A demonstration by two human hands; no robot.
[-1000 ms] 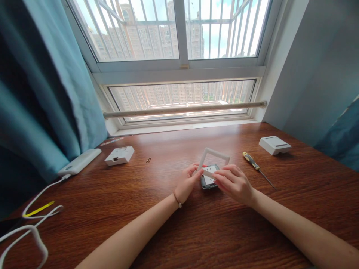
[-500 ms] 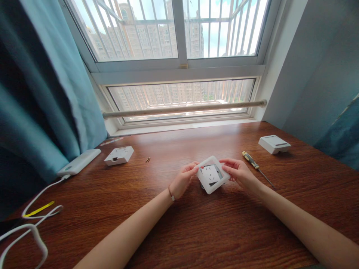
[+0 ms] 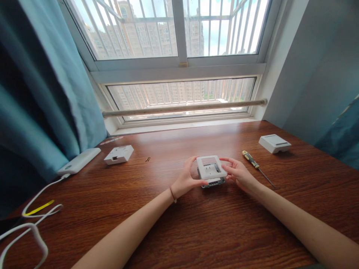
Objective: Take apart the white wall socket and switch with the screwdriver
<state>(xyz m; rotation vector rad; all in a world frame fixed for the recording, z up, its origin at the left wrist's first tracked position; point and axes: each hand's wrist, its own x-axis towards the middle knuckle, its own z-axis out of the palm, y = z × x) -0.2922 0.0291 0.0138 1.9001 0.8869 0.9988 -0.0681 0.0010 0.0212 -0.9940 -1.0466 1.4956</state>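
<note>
A white square socket frame (image 3: 211, 167) sits over a grey-backed socket module (image 3: 213, 181) on the wooden table (image 3: 174, 224). My left hand (image 3: 186, 179) curls round the left edge of the frame and module, thumb underneath at the front. On the right edge, my right hand (image 3: 238, 172) pinches the frame with its fingertips. Both hands hold the assembly just above or on the table; I cannot tell whether it touches.
A yellow-handled screwdriver (image 3: 256, 166) lies just right of my right hand. A white switch unit (image 3: 274, 143) rests at far right, a white back box (image 3: 119, 154) at left, two small screws (image 3: 147, 159) near it. Power bank (image 3: 79, 161) and white cable (image 3: 30, 224) at left edge.
The white frame was lifted and tilted upright a second ago; it has since been lowered flat over the socket module, and both hands have moved to grip its sides.
</note>
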